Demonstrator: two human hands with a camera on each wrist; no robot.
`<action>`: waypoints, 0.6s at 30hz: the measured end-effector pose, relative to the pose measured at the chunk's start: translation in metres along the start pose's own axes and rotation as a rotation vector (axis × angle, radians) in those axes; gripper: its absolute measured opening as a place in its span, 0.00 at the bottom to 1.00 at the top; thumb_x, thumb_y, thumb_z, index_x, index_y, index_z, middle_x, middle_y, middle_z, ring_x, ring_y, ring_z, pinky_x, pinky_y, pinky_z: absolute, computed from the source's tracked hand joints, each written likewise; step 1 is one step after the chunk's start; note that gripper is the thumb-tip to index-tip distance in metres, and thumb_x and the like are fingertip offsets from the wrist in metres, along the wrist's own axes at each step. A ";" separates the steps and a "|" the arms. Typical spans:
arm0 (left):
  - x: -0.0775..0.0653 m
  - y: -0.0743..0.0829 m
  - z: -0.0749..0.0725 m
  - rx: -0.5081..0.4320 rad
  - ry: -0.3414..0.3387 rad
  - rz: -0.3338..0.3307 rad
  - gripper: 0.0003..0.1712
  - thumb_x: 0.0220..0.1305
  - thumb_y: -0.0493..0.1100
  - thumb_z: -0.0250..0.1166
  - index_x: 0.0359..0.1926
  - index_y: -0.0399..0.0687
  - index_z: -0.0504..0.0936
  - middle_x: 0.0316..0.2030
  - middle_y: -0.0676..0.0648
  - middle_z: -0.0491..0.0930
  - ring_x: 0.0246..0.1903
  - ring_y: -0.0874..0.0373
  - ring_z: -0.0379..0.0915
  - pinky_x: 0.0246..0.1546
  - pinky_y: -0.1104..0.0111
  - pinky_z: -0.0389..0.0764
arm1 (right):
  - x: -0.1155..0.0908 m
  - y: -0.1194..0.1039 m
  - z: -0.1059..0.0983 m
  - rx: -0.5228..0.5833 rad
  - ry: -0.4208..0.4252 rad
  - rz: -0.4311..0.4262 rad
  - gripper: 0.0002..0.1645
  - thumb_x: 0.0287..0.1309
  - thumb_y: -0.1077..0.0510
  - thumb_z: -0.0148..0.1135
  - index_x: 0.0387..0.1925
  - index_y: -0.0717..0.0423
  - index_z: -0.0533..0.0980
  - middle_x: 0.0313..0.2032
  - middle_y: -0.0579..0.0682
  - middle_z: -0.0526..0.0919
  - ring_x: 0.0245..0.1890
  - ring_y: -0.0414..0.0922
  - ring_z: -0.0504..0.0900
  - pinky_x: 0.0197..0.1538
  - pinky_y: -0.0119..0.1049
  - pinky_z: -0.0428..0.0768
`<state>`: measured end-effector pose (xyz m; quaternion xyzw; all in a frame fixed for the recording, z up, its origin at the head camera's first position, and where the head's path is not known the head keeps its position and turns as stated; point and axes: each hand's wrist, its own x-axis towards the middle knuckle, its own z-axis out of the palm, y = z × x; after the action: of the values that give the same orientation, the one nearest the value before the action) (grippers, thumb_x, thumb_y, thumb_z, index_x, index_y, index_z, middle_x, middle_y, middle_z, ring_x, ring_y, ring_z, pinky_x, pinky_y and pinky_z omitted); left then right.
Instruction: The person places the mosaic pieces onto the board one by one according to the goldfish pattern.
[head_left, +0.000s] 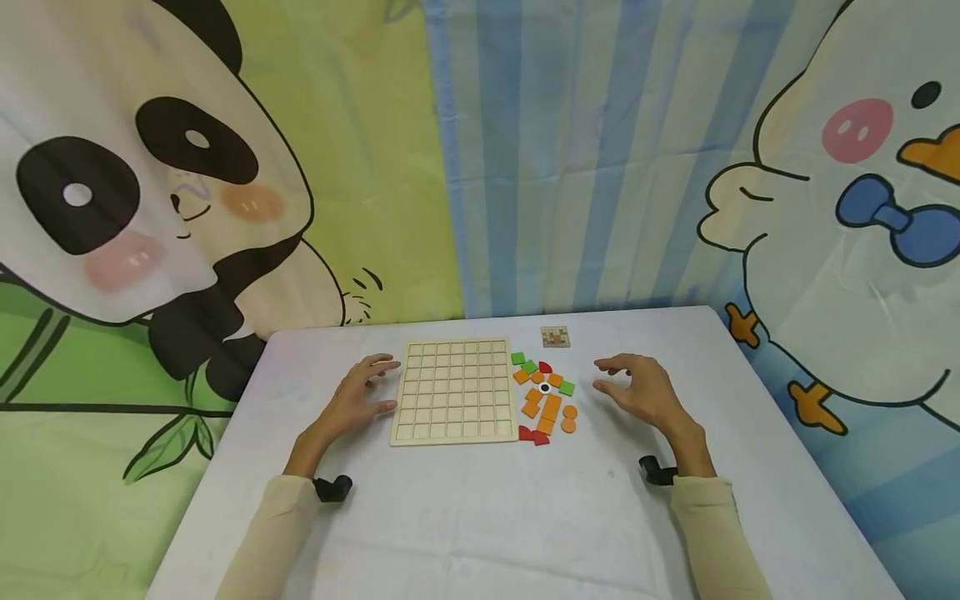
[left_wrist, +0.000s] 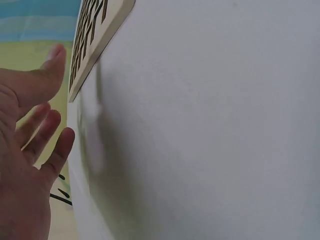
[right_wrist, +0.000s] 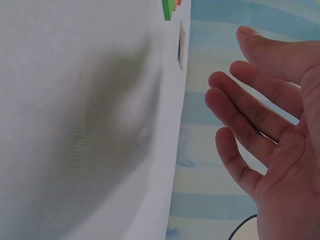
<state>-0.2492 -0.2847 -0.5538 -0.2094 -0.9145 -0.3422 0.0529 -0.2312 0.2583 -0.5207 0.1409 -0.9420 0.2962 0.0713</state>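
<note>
A pale wooden grid board point(head_left: 455, 392) lies flat on the white table. At its left edge is my left hand point(head_left: 356, 395), thumb and fingers spread and holding nothing; whether the fingertips touch the rim cannot be told from the head view. In the left wrist view, the same hand point(left_wrist: 35, 135) is near a corner of the board point(left_wrist: 100, 42). Right of the board lie loose flat pieces: orange squares point(head_left: 551, 407), orange rounds point(head_left: 569, 412), green squares point(head_left: 567, 388) and red pieces point(head_left: 541, 437). My right hand point(head_left: 643, 387) hovers right of them, empty, with loosely bent fingers.
A small patterned card point(head_left: 555, 337) lies near the back edge of the table point(head_left: 480, 525). Behind the table hang cloths printed with a panda point(head_left: 202, 183) and a white bird point(head_left: 847, 317). Dark wrist mounts point(head_left: 333, 488) sit at both cuffs.
</note>
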 end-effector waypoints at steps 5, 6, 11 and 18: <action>-0.004 -0.003 0.000 -0.007 -0.116 0.015 0.56 0.53 0.40 0.87 0.81 0.42 0.70 0.82 0.40 0.68 0.69 0.40 0.70 0.63 0.44 0.79 | -0.003 -0.001 0.006 0.058 -0.011 -0.040 0.22 0.61 0.60 0.80 0.57 0.59 0.89 0.51 0.55 0.94 0.48 0.55 0.88 0.56 0.57 0.85; -0.005 -0.003 -0.001 -0.009 -0.130 0.018 0.57 0.52 0.41 0.88 0.81 0.42 0.70 0.82 0.40 0.68 0.70 0.40 0.70 0.64 0.44 0.78 | -0.003 -0.001 0.008 0.073 -0.019 -0.051 0.22 0.61 0.61 0.81 0.57 0.59 0.89 0.50 0.55 0.94 0.48 0.55 0.88 0.55 0.57 0.84; -0.006 -0.004 -0.002 -0.019 -0.162 0.047 0.61 0.48 0.43 0.90 0.81 0.38 0.69 0.82 0.37 0.67 0.71 0.36 0.68 0.67 0.39 0.74 | -0.003 -0.004 0.014 0.129 -0.083 -0.085 0.22 0.59 0.62 0.82 0.56 0.58 0.89 0.46 0.53 0.94 0.46 0.53 0.88 0.54 0.55 0.83; -0.007 -0.007 -0.002 0.002 -0.215 0.036 0.61 0.51 0.45 0.88 0.82 0.39 0.67 0.84 0.36 0.64 0.69 0.37 0.67 0.67 0.40 0.70 | -0.004 -0.010 0.018 0.172 -0.160 -0.088 0.20 0.56 0.65 0.82 0.52 0.58 0.91 0.45 0.50 0.94 0.45 0.52 0.87 0.54 0.52 0.82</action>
<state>-0.2463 -0.2930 -0.5582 -0.2614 -0.9113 -0.3157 -0.0390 -0.2251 0.2407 -0.5306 0.2109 -0.9087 0.3602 -0.0034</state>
